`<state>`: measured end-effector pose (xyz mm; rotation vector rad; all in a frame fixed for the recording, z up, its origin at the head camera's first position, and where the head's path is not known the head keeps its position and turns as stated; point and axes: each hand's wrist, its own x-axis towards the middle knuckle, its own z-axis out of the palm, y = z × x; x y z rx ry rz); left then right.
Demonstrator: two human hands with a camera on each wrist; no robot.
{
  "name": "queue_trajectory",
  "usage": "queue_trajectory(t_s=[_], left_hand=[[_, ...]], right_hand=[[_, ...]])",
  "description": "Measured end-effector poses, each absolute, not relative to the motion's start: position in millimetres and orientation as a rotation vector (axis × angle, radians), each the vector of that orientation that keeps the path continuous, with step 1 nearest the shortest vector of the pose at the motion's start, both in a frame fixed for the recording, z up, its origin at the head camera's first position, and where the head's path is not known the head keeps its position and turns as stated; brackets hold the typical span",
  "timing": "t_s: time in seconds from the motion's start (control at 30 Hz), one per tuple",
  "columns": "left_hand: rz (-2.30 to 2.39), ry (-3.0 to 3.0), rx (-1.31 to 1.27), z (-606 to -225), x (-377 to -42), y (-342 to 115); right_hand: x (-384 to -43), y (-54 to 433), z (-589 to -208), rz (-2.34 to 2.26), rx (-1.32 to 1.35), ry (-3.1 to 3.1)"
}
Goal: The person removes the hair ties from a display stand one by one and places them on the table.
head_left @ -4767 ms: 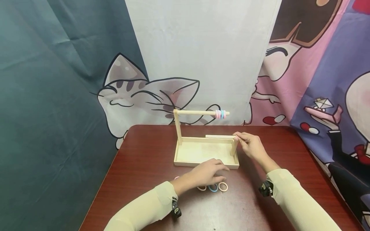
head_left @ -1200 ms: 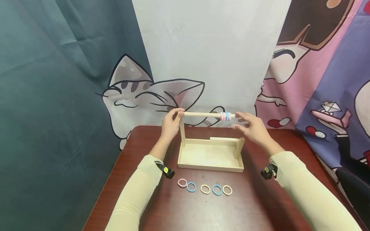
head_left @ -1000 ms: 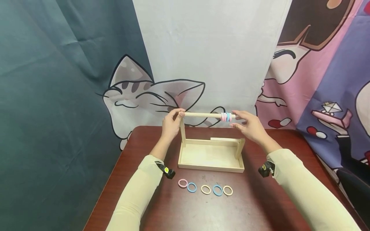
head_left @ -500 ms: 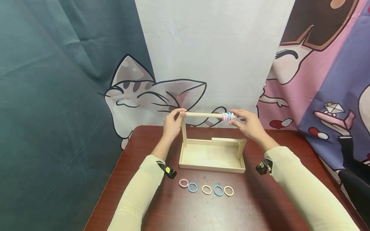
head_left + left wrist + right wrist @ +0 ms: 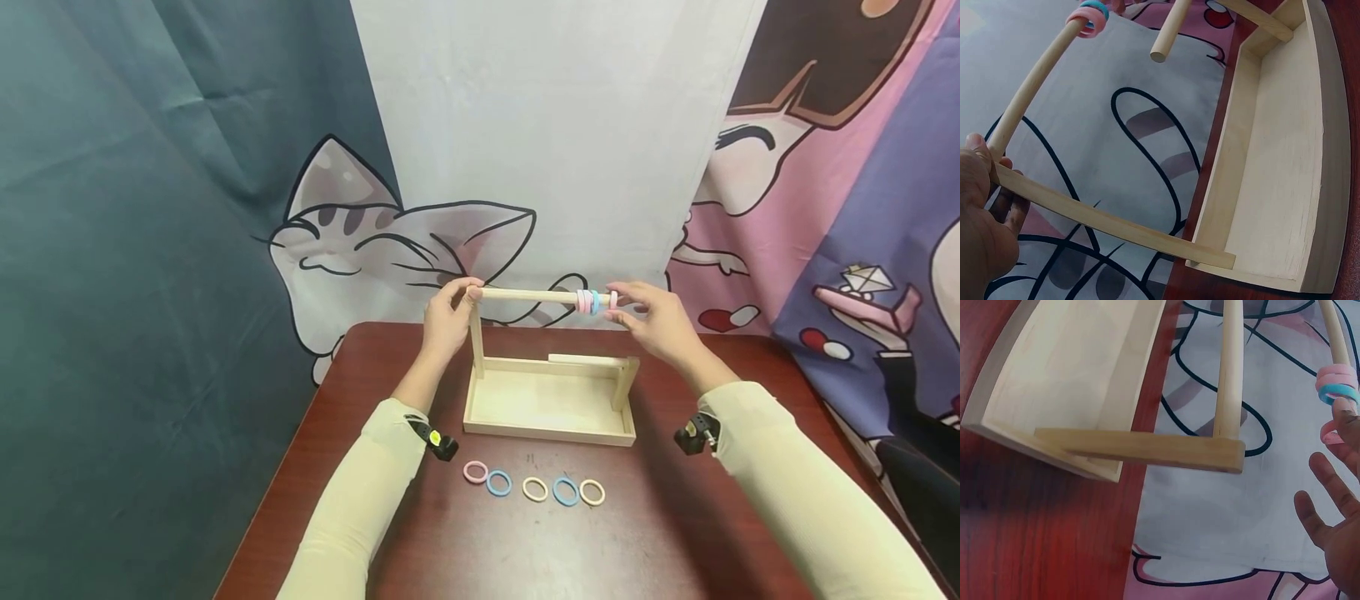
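A wooden stand [image 5: 547, 435] has a tray base, a tall post on the left and a short post on the right. My left hand [image 5: 447, 321] grips the corner where the tall post [image 5: 1104, 219] meets the upper rod [image 5: 525, 295]. Pink and blue rings [image 5: 585, 302] hang on that rod near its right end. My right hand [image 5: 656, 321] pinches a separate pink ring [image 5: 613, 300] at the rod's tip, between thumb and finger; its other fingers are spread in the right wrist view. Whether that ring still encircles the rod is hard to tell.
The lower rod [image 5: 585, 360] juts left from the short post [image 5: 624, 385] with no rings on it. In front of the tray, pink, blue and cream rings [image 5: 535, 489] lie in a row on the red-brown table [image 5: 420, 533]. A printed cloth [image 5: 585, 142] hangs behind.
My left hand went from above the table rings to the tall post's top. My right hand left the lower rod, reached the upper ring cluster, and drew one pink ring rightward.
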<state>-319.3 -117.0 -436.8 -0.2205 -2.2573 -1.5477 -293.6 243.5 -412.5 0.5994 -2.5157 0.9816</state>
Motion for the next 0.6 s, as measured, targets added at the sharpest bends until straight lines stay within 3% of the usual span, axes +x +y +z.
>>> queue_trajectory(t_s=[0.6], left_hand=[[-1.566, -2.263, -0.218, -435, -319, -118]], right_hand=[[-275, 269, -418, 0.897, 0.593, -2.534]])
